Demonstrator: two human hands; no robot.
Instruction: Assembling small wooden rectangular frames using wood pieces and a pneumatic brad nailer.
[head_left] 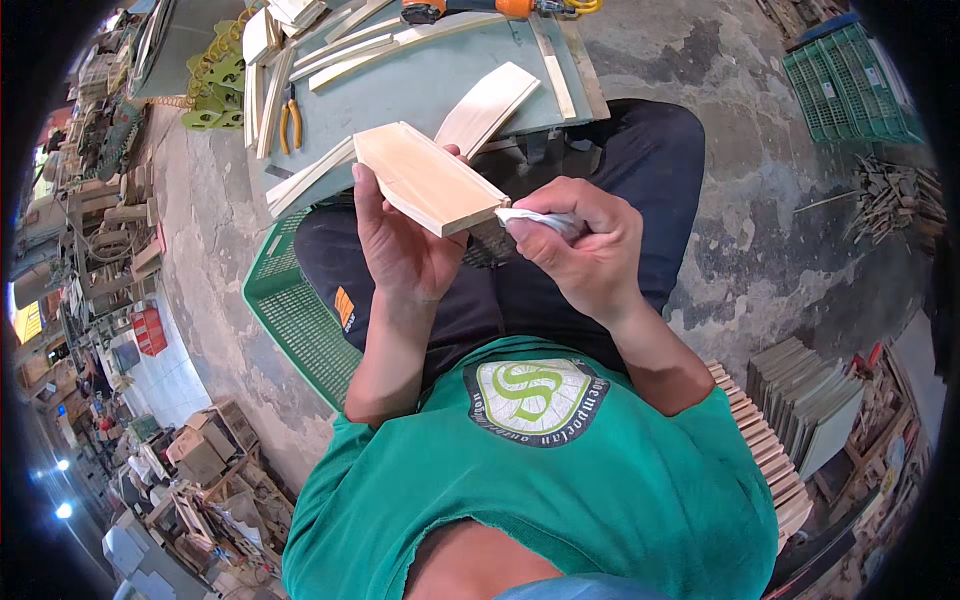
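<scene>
A pale wooden board [425,175] with angled ends and a grooved long edge is held up over my lap. My left hand [405,235] grips it from below and the left, thumb up along its side. In my right hand [585,235], a crumpled white cloth [545,219] is pinched between thumb and fingers. The cloth touches the board's right corner. Behind the board, a second pale wooden piece [490,105] lies at the near edge of the grey-green work table [400,95]. The fingers under the board are partly hidden.
Orange-handled pliers [291,122], wooden strips [385,50] and an orange power tool [470,9] are on the table. A green plastic crate [285,300] stands by my left leg, another green crate [850,85] at the far right. Stacked panels [800,395] stand at the lower right.
</scene>
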